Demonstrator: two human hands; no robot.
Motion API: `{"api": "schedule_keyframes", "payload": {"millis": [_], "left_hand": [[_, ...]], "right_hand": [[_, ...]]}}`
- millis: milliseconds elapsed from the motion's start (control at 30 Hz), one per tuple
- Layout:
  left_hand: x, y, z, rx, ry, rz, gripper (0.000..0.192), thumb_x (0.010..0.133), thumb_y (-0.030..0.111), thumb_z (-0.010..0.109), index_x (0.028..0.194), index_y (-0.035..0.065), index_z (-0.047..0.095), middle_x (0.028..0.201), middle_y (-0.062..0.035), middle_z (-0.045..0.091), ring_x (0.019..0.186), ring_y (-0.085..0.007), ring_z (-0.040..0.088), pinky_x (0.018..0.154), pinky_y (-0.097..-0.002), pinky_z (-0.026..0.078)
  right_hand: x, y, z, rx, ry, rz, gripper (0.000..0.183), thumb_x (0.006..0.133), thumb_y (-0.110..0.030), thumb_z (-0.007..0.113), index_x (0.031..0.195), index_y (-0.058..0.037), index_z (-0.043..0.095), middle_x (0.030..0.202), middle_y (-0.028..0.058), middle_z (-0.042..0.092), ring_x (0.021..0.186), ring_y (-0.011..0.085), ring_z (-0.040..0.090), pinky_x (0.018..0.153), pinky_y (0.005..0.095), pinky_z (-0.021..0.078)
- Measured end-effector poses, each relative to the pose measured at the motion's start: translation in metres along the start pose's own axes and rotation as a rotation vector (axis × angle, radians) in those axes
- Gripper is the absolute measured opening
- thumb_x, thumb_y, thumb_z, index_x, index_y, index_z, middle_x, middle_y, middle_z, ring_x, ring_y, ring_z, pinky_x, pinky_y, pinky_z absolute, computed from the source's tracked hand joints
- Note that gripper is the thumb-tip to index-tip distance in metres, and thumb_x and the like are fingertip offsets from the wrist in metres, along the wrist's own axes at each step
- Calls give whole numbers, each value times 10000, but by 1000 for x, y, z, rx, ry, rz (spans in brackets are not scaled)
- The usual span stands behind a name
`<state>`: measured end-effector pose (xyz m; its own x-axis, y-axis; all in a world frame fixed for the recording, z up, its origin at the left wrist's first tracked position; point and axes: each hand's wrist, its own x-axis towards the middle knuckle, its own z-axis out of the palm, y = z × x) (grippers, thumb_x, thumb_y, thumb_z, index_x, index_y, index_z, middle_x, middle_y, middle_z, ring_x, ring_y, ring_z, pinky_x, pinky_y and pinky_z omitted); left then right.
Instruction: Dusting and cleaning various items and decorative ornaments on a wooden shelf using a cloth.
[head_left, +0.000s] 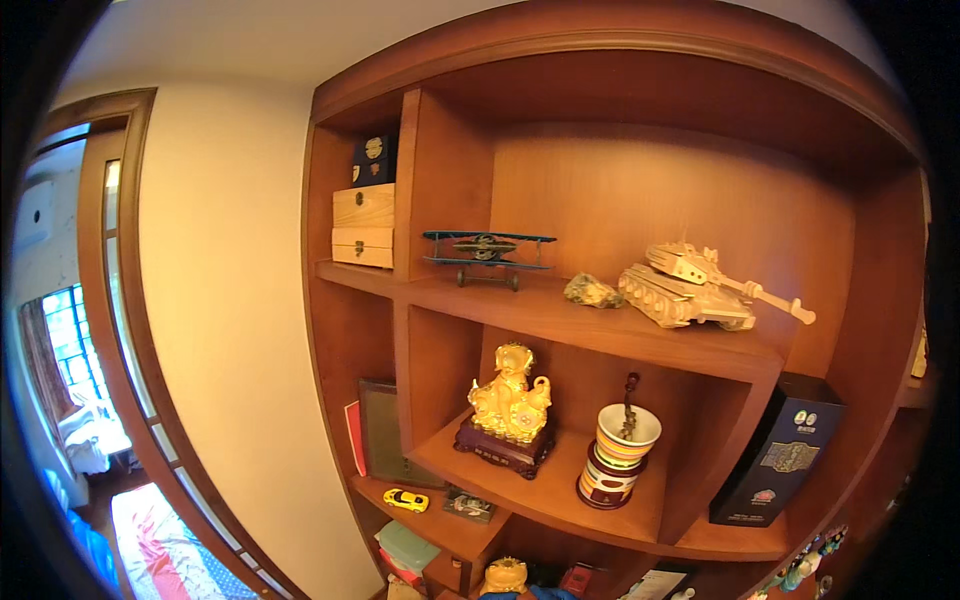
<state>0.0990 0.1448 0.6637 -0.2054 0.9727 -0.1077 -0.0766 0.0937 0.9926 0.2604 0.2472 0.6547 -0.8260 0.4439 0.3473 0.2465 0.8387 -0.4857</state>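
Note:
Neither of my hands is in view. Before me stands a wooden display shelf unit (570, 322). Its upper shelf holds a model biplane (487, 247), a rough stone (592, 291) and a wooden model tank (686, 289). Below them, a golden animal figurine (514, 397) on a dark carved base stands left of a striped hand coffee grinder (616, 457) with a bowl top. A tall dark box (780, 450) bearing writing leans at the right. Something blue (529, 592) shows at the bottom edge; I cannot tell what it is.
Wooden boxes (363, 225) are stacked at the upper left. Lower down are a dark frame (382, 431), a yellow toy car (406, 500) and another golden figurine (505, 576). A doorway with a wooden frame (124, 300) opens at the left onto a room with a bed (161, 544).

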Motion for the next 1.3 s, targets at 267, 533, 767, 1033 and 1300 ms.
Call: {"api": "schedule_keyframes", "payload": {"millis": [267,533,767,1033,1300], "left_hand": [[23,-10,-35,332,1,170,351,852,48,506,1202,22,509,1036,-77,606,947,-148,545,854,-295,428],[56,79,-93,182,20,171,240,869,173,552,1017,-12,588,949,-49,606,879,-99,530,801,-259,444],[51,93,-85,420,-97,450,289,802,147,644,1054,15,599,997,-58,609,901,-110,538,783,-260,425],[38,116,-67,475,53,347,178,784,136,673,920,27,632,709,-16,599,643,-55,503,599,-237,445],[42,83,-15,1078,-84,587,234,751,167,652,974,99,636,908,-115,620,786,-291,610,670,-344,492]], "right_hand": [[24,42,20,770,-126,213,314,887,-194,540,1156,-33,512,1120,54,520,1008,148,489,887,287,397],[115,4,-55,1068,71,355,192,914,-208,502,935,-26,559,876,-36,524,813,53,451,758,218,410],[115,21,-52,1316,67,450,211,901,-211,530,976,-17,566,907,-22,533,850,55,456,793,221,410],[100,45,-19,923,-51,304,249,810,-108,630,1017,3,548,955,14,547,891,90,491,756,271,427],[66,-10,39,1369,99,337,230,832,-37,517,1061,-32,496,1064,75,532,970,178,523,845,293,440]]}}
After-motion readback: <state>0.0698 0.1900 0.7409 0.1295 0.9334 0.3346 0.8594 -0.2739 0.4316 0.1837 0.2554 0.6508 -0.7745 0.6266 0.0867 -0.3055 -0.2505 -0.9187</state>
